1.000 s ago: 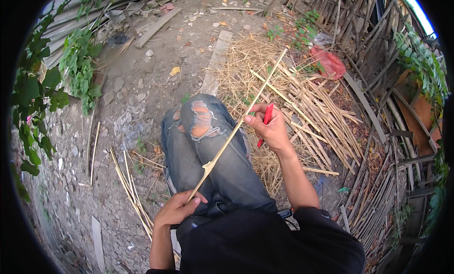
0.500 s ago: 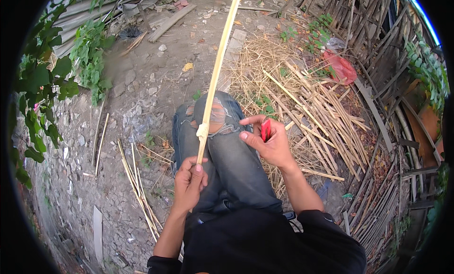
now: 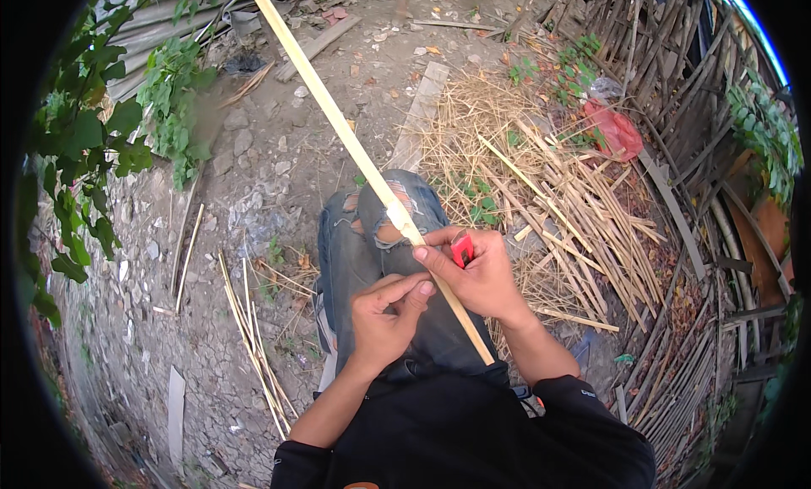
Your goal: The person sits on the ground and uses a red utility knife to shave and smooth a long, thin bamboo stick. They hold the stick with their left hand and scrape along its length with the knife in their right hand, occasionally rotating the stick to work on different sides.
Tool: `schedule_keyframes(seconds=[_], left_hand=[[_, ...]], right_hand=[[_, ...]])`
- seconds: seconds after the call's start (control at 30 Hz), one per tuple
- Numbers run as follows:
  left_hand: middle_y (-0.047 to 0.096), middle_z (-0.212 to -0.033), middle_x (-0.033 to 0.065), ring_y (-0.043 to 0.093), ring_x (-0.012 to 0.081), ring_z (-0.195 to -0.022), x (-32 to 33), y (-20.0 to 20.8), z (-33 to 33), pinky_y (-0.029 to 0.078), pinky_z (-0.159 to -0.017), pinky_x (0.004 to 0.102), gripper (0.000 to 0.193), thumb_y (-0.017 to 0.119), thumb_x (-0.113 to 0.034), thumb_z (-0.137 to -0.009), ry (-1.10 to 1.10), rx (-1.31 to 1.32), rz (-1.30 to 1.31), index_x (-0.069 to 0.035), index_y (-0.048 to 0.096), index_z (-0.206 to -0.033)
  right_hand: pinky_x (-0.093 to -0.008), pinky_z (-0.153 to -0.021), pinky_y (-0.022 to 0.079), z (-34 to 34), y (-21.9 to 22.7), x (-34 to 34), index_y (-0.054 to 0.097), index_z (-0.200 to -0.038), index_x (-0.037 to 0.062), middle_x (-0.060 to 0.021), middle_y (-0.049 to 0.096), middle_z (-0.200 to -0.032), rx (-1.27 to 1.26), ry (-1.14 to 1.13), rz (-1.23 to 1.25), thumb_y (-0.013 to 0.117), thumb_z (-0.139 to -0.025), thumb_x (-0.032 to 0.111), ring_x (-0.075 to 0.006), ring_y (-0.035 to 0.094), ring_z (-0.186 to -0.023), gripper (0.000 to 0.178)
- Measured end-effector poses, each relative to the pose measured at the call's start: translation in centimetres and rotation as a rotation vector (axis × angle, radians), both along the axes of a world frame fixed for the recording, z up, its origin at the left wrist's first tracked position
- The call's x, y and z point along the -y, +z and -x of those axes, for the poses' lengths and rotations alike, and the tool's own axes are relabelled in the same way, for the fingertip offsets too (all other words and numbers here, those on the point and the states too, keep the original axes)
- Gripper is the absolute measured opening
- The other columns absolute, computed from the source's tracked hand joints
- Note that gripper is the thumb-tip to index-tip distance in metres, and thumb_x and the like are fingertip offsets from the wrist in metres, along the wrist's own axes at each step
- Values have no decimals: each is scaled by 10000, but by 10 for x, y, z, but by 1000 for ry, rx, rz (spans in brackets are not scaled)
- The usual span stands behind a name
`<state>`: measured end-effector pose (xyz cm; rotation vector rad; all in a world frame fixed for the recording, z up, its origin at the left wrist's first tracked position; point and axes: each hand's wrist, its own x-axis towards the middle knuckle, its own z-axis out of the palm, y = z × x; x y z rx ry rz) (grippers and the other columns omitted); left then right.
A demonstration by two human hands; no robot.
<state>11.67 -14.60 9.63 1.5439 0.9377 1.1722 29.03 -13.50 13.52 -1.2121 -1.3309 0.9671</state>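
A long pale bamboo strip (image 3: 338, 122) slants across my knees, from the upper left down to my lap. A rough, knobbly node (image 3: 400, 220) interrupts its smooth length. My right hand (image 3: 480, 276) pinches the strip just below that node between thumb and fingers. Tucked in the same hand is a small red tool (image 3: 462, 248); most of it is covered, so its kind does not show. My left hand (image 3: 387, 322) is curled beside the strip, thumb and forefinger close together at its edge. Whether those fingertips hold anything is hidden.
Under the strip are torn jeans (image 3: 351, 252). Many split sticks (image 3: 583, 227) lie piled on straw-like shavings (image 3: 473, 109) at right, near a red plastic bag (image 3: 612, 130). Thin strips (image 3: 249, 337) lie at left. A stick fence (image 3: 667, 67) and leafy vines (image 3: 93, 143) flank the stony ground.
The strip's upper end has swung left and its lower end right. My left hand has let go of its lower part and moved right; my right hand has taken hold below the node.
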Motion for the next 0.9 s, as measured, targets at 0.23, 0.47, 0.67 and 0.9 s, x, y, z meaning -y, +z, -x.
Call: schedule_keyframes(seconds=[0.23, 0.47, 0.67, 0.9], left_hand=[[714, -843, 58, 651, 98, -721, -15, 10, 26, 496, -651, 239, 140, 779, -76, -956, 236, -113, -300, -29, 797, -1087], [719, -856, 55, 628, 102, -687, -25, 6, 44, 477, -595, 233, 166, 794, -50, -931, 322, -130, -367, -41, 800, -1096], [706, -901, 50, 629, 97, -740, -23, 0, 52, 477, -629, 233, 150, 779, -68, -951, 315, -131, -290, -33, 793, -1097], [741, -997, 81, 673, 126, -829, -18, -4, 49, 512, -702, 254, 394, 738, -152, -990, 46, -44, -12, -6, 657, -1346]], right_hand=[[-236, -558, 351, -23, -6, -2, 779, -964, -3, 102, 536, -671, -64, 92, 53, 782, -973, 158, -12, 446, -626, 162], [-205, -513, 298, -35, -2, 6, 754, -1010, -22, 53, 585, -680, -272, 143, 163, 729, -1018, 189, -11, 456, -573, 213], [-206, -455, 282, -57, -7, 12, 756, -1044, -7, 72, 550, -643, -348, 110, 255, 719, -1032, 204, -4, 422, -493, 214], [-215, -424, 258, -46, -4, 14, 754, -1048, 4, 50, 602, -656, -362, -4, 178, 742, -1011, 164, -6, 417, -489, 165]])
